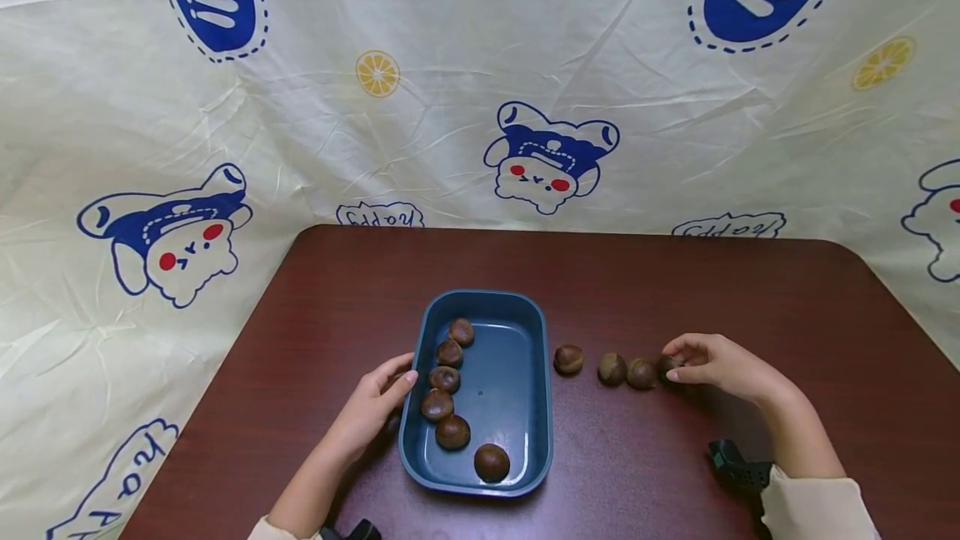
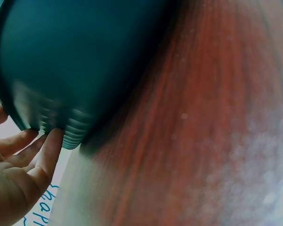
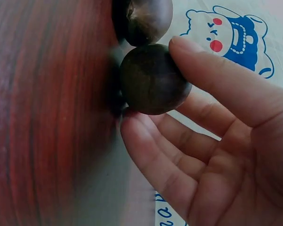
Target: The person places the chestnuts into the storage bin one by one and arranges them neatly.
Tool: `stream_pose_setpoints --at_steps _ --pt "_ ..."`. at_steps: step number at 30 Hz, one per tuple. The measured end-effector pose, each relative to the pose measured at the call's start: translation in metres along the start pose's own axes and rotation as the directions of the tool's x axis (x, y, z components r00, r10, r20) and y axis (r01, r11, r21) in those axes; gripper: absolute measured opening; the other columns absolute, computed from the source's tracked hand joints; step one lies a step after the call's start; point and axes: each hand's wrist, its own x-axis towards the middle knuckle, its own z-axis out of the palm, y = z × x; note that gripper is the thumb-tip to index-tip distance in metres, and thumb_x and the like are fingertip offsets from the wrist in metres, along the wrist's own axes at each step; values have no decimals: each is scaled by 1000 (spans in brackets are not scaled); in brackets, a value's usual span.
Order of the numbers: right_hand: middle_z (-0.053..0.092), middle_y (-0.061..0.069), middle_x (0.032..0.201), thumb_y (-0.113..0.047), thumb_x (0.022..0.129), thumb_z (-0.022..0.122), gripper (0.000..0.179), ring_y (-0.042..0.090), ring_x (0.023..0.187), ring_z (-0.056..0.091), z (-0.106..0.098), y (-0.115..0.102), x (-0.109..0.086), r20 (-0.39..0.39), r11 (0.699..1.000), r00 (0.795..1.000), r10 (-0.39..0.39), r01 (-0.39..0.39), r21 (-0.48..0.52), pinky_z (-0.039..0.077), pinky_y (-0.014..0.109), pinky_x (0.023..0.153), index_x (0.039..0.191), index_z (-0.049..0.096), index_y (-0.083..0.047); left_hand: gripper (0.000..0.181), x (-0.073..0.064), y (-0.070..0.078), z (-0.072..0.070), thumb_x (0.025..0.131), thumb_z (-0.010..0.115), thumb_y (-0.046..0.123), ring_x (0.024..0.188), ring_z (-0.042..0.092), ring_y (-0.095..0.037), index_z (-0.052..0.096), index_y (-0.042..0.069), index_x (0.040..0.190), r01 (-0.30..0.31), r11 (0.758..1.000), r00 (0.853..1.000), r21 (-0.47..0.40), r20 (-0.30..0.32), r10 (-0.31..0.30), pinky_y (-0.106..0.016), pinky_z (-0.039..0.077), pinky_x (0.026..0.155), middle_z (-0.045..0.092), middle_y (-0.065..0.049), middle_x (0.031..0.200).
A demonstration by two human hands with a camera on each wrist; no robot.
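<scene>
Left hand (image 1: 367, 408) grips blue rectangular plastic tray (image 1: 513, 394); I see right hand (image 1: 729, 367) pinching round brown chestnut (image 3: 150, 81) toward right edge of reddish-brown wooden table (image 1: 637, 290).

I pinch a round dark-brown chestnut (image 3: 150, 82) beyond three loose chestnuts (image 1: 612, 369), right of the blue tray (image 1: 510, 394) I hold, where six glossy chestnuts (image 1: 452, 432) lie, five along its left side.

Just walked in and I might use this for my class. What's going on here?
A person's right hand holds a chestnut between thumb and fingers, at the right end of a row over the table. Three others lie to its left. The left hand touches the side of a tray, which holds six more.
</scene>
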Motion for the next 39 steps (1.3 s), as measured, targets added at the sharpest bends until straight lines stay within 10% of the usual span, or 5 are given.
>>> stream_pose_setpoints --at_steps 17,27,39 --pt "58 10 99 -26 84 65 38 23 88 54 -4 -12 -1 -188 995 982 0 -18 -98 46 31 67 111 55 -1 46 -1 1 -1 93 50 21 100 55 -31 40 -6 129 -1 1000 1000 -5 -4 1 -36 45 83 54 -24 115" --pt "55 8 113 -27 86 61 38 0 96 51 7 -48 3 -327 997 942 -75 76 -11 45 21 73 118 52 -7 46 -2 1 -3 94 49 20 100 55 -34 39 -6 130 -7 1000 1000 -17 3 7 -37 46 82 54 -24 115" --pt "58 4 108 -24 84 64 36 17 97 56 46 -96 24 -252 978 951 -177 198 62 46 29 79 115 55 -9 47 2 -1 0 93 50 22 99 56 -30 39 -4 131 -1 1000 1000 -13 15 1 -36 45 84 54 -24 116"
